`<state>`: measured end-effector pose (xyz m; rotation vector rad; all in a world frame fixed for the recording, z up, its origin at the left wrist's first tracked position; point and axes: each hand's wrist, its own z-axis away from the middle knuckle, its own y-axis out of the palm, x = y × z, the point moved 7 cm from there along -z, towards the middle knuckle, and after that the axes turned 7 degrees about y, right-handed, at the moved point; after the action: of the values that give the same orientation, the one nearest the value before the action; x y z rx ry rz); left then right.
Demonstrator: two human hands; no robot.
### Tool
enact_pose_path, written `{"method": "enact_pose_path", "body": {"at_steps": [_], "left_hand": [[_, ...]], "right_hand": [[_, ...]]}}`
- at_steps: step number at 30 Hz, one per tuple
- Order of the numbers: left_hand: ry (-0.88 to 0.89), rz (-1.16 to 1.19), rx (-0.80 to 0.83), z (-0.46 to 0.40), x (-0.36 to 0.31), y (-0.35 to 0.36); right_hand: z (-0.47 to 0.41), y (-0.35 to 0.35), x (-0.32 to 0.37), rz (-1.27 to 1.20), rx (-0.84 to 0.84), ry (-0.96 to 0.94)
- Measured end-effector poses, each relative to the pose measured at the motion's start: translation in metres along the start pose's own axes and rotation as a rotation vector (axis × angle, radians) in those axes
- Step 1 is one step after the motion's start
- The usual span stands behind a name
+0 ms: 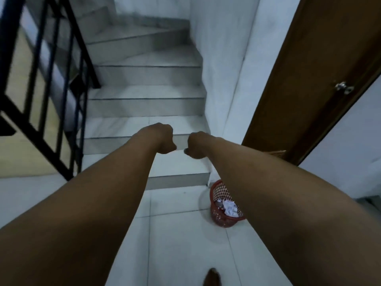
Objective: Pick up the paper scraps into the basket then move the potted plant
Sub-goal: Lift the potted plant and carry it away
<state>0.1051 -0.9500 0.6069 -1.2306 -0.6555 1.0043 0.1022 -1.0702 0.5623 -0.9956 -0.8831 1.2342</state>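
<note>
Both my arms stretch forward over the white floor toward the stairs. My left hand (164,138) and my right hand (195,145) are closed into fists, side by side a little apart, with nothing visible in them. A red mesh basket (218,191) stands on the floor below my right forearm, at the foot of the lowest step by the wall. Crumpled white paper scraps (229,207) lie inside it. No potted plant is in view.
Grey tiled stairs (148,100) climb ahead and turn left. A black metal railing (51,89) runs along the left. A brown wooden door (309,79) stands open at the right, with a straw broom tip (277,153) at its base. A foot (212,277) shows at the bottom.
</note>
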Motion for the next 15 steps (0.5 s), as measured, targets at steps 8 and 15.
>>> {"method": "enact_pose_path", "body": {"at_steps": [8,15], "left_hand": [[-0.198,0.058,0.002,0.196,0.119,0.002],[-0.314,0.089,0.002,0.297,0.212,0.022]], "right_hand": [[0.106,0.037,0.184,0.117,0.074,-0.169],[0.137,0.063,0.304,0.185,0.083,-0.335]]}}
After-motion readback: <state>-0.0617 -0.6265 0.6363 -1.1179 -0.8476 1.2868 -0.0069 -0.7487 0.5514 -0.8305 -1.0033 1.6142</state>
